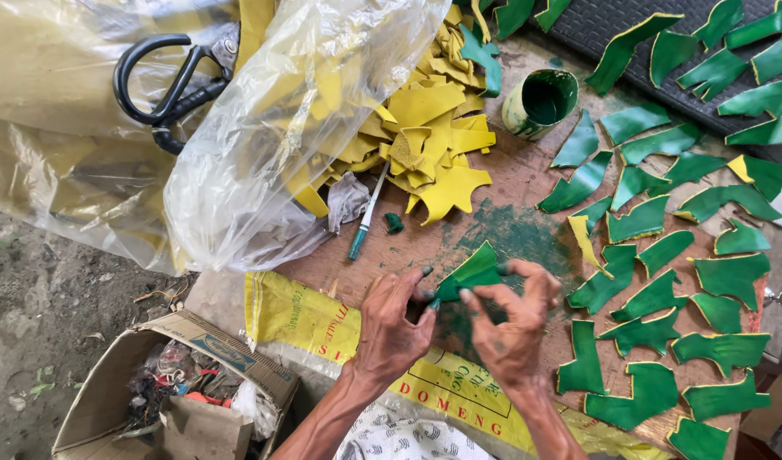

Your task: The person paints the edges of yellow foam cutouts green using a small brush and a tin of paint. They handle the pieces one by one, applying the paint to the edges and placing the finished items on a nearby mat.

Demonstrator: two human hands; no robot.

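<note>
Both of my hands hold one green-painted leather piece [469, 273] over a paint-stained wooden board [527, 183]. My left hand [393, 324] pinches its lower left edge. My right hand [514, 319] grips its right side with the fingertips. The fingers of both hands are stained green. Several more green pieces [664, 298] with yellow edges lie spread out to the right. A pile of unpainted yellow pieces [429, 128] sits beyond my hands.
A green-stained paint cup [542, 102] stands at the back of the board. A pen-like tool [367, 213] lies near the yellow pile. Black scissors [174, 81] rest on clear plastic bags [272, 136] at left. A cardboard box [169, 392] of scraps sits on the ground.
</note>
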